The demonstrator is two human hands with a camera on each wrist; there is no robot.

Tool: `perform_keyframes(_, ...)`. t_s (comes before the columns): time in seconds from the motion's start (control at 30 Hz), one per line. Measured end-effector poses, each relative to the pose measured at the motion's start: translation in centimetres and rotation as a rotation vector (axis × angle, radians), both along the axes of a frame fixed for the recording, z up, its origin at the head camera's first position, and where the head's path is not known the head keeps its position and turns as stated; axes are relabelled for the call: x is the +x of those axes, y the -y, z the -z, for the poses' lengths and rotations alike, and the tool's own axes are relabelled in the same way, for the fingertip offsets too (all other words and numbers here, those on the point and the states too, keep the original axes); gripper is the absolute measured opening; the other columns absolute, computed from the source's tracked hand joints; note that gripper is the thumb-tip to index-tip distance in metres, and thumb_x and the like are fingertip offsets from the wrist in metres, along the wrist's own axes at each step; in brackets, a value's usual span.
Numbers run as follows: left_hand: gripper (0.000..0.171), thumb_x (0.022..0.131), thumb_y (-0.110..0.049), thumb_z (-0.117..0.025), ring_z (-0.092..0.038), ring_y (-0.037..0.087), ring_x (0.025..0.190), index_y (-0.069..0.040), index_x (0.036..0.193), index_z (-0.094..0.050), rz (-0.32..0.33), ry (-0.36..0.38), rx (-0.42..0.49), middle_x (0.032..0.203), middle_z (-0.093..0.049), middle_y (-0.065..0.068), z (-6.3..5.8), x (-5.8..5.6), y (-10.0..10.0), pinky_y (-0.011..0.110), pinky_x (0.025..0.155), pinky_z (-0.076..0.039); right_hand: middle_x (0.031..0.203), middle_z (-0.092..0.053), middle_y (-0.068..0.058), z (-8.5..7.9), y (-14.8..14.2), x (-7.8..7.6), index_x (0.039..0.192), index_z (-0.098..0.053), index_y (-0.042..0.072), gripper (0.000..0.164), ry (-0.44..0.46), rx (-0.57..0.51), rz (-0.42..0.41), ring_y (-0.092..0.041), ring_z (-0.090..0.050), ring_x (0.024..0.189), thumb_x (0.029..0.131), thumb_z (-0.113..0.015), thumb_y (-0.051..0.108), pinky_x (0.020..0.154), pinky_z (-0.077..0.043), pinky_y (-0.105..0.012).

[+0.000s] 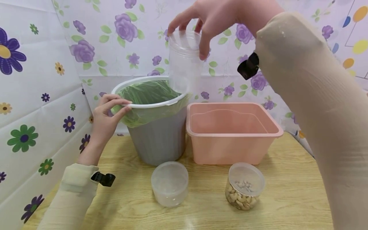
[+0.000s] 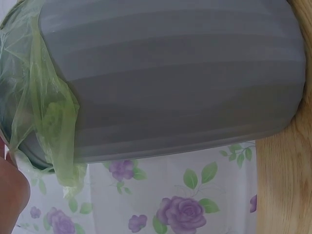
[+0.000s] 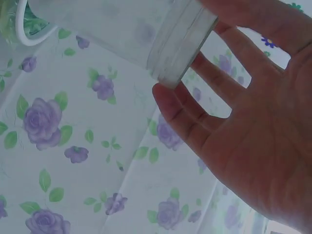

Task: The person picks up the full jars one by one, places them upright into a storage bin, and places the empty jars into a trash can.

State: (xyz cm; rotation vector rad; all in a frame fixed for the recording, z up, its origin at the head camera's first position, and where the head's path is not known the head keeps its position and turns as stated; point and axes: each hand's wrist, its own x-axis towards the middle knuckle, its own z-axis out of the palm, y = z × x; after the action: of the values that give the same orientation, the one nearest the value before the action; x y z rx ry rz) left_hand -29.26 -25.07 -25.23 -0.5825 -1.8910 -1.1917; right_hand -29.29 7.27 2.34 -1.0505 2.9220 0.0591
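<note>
My left hand pinches the white rim of a grey trash bin at its left side, thumb below and fingers above. A thin green bag lines the bin and folds over its rim; the left wrist view shows the bag hanging down the ribbed wall. High up, my right hand grips a clear plastic jar by its lidded top, fingers spread round the edge. The jar hangs upright by the bin's right rim and looks empty. In the right wrist view the fingertips hold the jar's lid.
Right of the trash bin stands a pink rectangular tub. Nearer on the wooden table are a low clear round container with a lid and a clear jar of cashews. Flowered sheets hang behind and at left.
</note>
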Motion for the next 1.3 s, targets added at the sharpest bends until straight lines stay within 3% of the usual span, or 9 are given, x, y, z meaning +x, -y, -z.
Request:
perform_keyframes(0.13, 0.016, 0.085, 0.001, -0.073, -0.048, 0.001, 0.108, 0.004, 0.102, -0.074, -0.016, 0.012, -0.001, 0.106, -0.055, -0.021, 0.1, 0.0, 0.1, 0.016, 0.094, -0.036, 0.162, -0.024, 0.002, -0.1, 1.0, -0.6, 0.149, -0.027, 0.054, 0.104, -0.026, 0.040, 0.006, -0.033, -0.034, 0.138, 0.074, -0.086, 0.015, 0.101, -0.050, -0.053)
perform_keyframes(0.3, 0.017, 0.085, 0.000, -0.074, -0.048, 0.001, 0.108, 0.002, 0.102, -0.075, -0.021, 0.016, -0.007, 0.106, -0.055, -0.020, 0.1, 0.0, 0.1, 0.016, 0.094, -0.036, 0.162, -0.026, 0.001, 0.3, 2.1, -1.1, 0.151, -0.025, 0.051, 0.101, -0.040, 0.065, -0.051, -0.031, -0.039, 0.133, 0.077, -0.083, 0.015, 0.102, -0.050, -0.047)
perform_keyframes(0.6, 0.016, 0.086, 0.001, -0.072, -0.047, 0.000, 0.107, 0.005, 0.102, -0.073, -0.018, 0.009, -0.005, 0.106, -0.054, -0.022, 0.0, 0.1, 0.2, 0.015, 0.093, -0.036, 0.159, -0.031, -0.008, 2.9, 4.1, -1.9, 0.154, -0.027, 0.040, 0.099, -0.087, 0.136, -0.183, -0.034, -0.051, 0.121, 0.077, -0.082, 0.010, 0.095, -0.051, -0.044)
perform_keyframes(0.87, 0.016, 0.086, 0.002, -0.072, -0.047, 0.000, 0.107, 0.006, 0.102, -0.073, -0.012, 0.000, -0.005, 0.106, -0.055, -0.022, 0.0, 0.3, 0.1, 0.016, 0.093, -0.035, 0.156, -0.036, -0.004, 4.5, 5.2, -2.0, 0.152, -0.031, 0.041, 0.098, -0.131, 0.126, -0.233, -0.031, -0.055, 0.118, 0.076, -0.080, 0.003, 0.096, -0.050, -0.045)
perform_keyframes(0.97, 0.016, 0.086, 0.001, -0.072, -0.047, -0.001, 0.107, 0.005, 0.102, -0.074, -0.018, 0.002, -0.005, 0.105, -0.054, -0.022, 0.0, 0.2, 0.0, 0.015, 0.093, -0.035, 0.157, -0.035, -0.004, 4.8, 5.7, -2.1, 0.152, -0.031, 0.041, 0.098, -0.111, 0.155, -0.236, -0.030, -0.054, 0.118, 0.076, -0.078, 0.001, 0.094, -0.050, -0.044)
perform_keyframes(1.17, 0.016, 0.086, 0.001, -0.072, -0.047, 0.000, 0.107, 0.005, 0.102, -0.073, -0.025, 0.017, -0.001, 0.106, -0.054, -0.022, 0.0, 0.3, 0.0, 0.015, 0.092, -0.035, 0.163, -0.024, -0.005, 5.5, 6.9, -3.0, 0.153, -0.027, 0.042, 0.100, 0.014, 0.266, -0.202, -0.032, -0.038, 0.138, 0.078, -0.075, -0.002, 0.093, -0.047, -0.041)
perform_keyframes(1.3, 0.016, 0.086, 0.002, -0.072, -0.047, 0.000, 0.107, 0.006, 0.102, -0.073, -0.021, 0.013, 0.004, 0.105, -0.055, -0.021, -0.1, 0.4, -0.2, 0.015, 0.092, -0.035, 0.165, -0.019, -0.004, 6.5, 7.7, -4.0, 0.153, -0.025, 0.042, 0.097, 0.065, 0.311, -0.185, -0.029, -0.036, 0.135, 0.081, -0.073, -0.002, 0.080, -0.049, -0.032)
